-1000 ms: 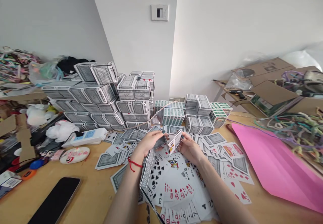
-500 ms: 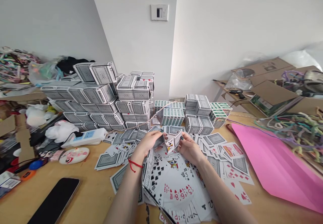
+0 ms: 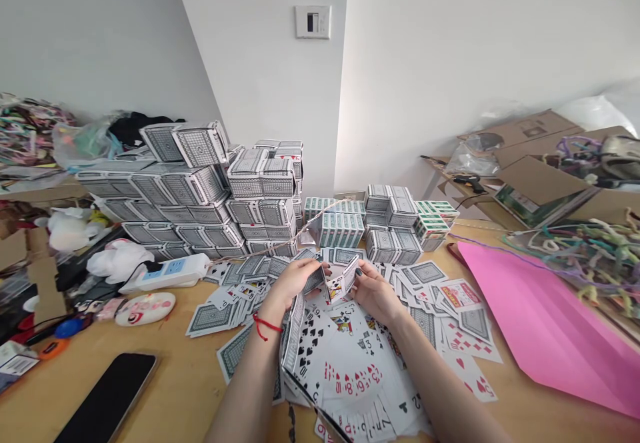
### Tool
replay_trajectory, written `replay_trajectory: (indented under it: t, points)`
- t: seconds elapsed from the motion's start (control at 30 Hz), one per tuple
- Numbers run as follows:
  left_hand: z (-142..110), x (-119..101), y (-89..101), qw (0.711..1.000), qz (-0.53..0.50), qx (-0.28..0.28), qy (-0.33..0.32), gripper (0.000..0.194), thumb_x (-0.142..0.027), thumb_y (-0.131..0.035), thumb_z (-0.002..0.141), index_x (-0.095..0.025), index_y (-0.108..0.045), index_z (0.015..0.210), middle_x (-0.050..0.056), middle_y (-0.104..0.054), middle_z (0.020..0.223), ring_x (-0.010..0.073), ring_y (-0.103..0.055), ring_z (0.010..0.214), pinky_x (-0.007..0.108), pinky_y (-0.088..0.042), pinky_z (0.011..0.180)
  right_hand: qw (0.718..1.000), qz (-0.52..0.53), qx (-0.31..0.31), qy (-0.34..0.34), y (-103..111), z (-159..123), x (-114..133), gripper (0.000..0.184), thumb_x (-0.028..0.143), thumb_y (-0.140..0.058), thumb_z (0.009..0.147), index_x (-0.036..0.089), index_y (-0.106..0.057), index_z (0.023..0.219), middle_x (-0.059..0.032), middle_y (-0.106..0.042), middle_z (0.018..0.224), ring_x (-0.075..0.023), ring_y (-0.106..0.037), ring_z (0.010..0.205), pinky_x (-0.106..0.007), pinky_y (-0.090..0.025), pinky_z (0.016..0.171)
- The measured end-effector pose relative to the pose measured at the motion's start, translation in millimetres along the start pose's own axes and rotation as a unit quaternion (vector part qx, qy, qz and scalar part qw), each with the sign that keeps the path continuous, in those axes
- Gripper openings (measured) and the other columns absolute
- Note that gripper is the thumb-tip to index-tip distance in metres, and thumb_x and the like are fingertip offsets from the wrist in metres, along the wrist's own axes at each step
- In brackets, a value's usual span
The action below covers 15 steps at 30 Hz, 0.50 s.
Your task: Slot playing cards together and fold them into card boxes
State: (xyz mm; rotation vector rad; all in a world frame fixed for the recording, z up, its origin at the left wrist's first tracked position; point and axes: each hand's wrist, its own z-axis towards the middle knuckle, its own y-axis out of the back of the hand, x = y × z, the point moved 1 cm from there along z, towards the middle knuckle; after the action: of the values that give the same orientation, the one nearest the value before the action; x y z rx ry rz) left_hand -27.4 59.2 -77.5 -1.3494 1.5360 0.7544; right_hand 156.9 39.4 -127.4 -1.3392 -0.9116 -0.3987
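Between my hands, above a heap of loose cards, is a small folded playing-card piece [image 3: 339,286] with bent-up sides and a face-card picture showing. My left hand [image 3: 296,282], with a red string at the wrist, pinches a grey-patterned folded playing card [image 3: 315,278] at the piece's left side. My right hand [image 3: 373,290] grips the piece's upright right flap between thumb and fingers. Under them lie face-up playing cards [image 3: 345,356], spades and hearts among them. A long strip of folded cards [image 3: 294,330] stands beside my left forearm.
Stacked card-covered blocks [image 3: 190,190] rise at the back left, with smaller blocks [image 3: 393,230] and green card boxes [image 3: 343,228] to the right. A phone [image 3: 107,400], a power strip [image 3: 173,270] and a pink sheet [image 3: 540,330] lie on the table. More loose cards [image 3: 425,276] spread around.
Both hands stay in nearly the same place. The right flap of the folded piece is tilted slightly differently in my right fingers, and the view has shifted a little.
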Motion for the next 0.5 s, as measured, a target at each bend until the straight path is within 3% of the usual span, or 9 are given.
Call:
replay_trajectory:
  t: [0.27, 0.5]
  points:
    - [3.5, 3.4, 1.9, 1.000, -0.011, -0.006, 0.012, 0.020, -0.031, -0.057, 0.073, -0.016, -0.068, 0.080, 0.008, -0.069, 0.086, 0.0151, -0.059, 0.061, 0.021, -0.040, 0.040, 1.000, 0.000, -0.001, -0.002, 0.1, 0.1, 0.0, 0.017, 0.025, -0.063, 0.075, 0.023, -0.057, 0.091, -0.0004, -0.057, 0.080, -0.0123, -0.051, 0.065, -0.025, -0.039, 0.057]
    - [0.2, -1.8, 1.3, 0.999, -0.032, -0.030, 0.010, 0.022, -0.032, -0.060, 0.071, -0.015, -0.068, 0.082, 0.008, -0.069, 0.087, 0.0151, -0.060, 0.063, 0.024, -0.045, 0.049, 0.995, -0.091, -0.036, 0.027, -2.8, 0.0, 1.6, 0.020, 0.035, -0.063, 0.074, 0.025, -0.056, 0.090, -0.0022, -0.059, 0.086, -0.0151, -0.053, 0.069, -0.029, -0.043, 0.062]
